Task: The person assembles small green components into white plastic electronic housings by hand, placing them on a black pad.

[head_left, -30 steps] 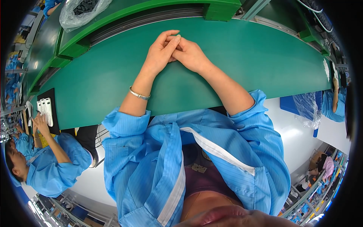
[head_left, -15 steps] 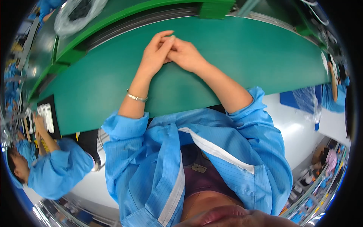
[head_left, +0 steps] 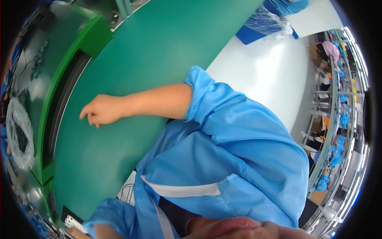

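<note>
My right hand (head_left: 101, 110) is over the green tabletop (head_left: 159, 51), its arm reaching across from the right in a rolled blue sleeve. The index finger points out to the left and the other fingers bend loosely, slightly apart. Nothing shows in its grasp. The nearest thing beyond its fingertips is the dark channel beside the green rail (head_left: 49, 107) along the table's far edge. At the lower edge, only my left sleeve (head_left: 111, 217) and a bit of bare forearm show; the left hand itself is out of the picture.
A clear plastic bag (head_left: 20, 135) with something dark inside lies beyond the rail. White pieces (head_left: 73, 223) rest on a black mat at the lower left, a hand beside them. Plastic film (head_left: 270, 24) covers a blue box at top right. Several people work along distant benches.
My hands were clasped together on the tabletop; now they are apart. The left has dropped out at the lower left. The whole view has swung round to the left.
</note>
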{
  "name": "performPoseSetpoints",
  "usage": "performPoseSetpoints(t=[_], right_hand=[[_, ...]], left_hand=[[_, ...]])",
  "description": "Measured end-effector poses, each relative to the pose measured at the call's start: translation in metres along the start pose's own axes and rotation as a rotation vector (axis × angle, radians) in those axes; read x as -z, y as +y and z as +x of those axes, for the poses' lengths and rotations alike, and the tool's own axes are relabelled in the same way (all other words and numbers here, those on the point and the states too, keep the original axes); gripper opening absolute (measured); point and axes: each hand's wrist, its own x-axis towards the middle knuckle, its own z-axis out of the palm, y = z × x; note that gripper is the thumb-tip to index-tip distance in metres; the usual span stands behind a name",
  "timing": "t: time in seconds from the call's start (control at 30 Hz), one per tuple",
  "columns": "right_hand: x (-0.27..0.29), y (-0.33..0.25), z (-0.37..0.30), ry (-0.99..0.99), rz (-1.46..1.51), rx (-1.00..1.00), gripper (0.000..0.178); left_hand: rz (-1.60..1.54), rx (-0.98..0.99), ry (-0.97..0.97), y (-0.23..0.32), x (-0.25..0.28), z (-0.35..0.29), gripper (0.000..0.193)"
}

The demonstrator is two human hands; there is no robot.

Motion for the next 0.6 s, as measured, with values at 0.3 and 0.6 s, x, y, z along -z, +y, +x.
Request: performPoseSetpoints(t=[0.3,0.6], right_hand=[[0.0036,0.0032,-0.0002,-0.014,-0.017,-0.032,0.033],[0.0047,0.0050,-0.0026,-0.017,-0.016,-0.014,0.032]], left_hand=[[-0.050,0.065,-0.020,-0.0059,-0.0028,-0.0084,0.038],[-0.073,0.092,-0.028,-0.0041,-0.0031,-0.0106,0.039]])
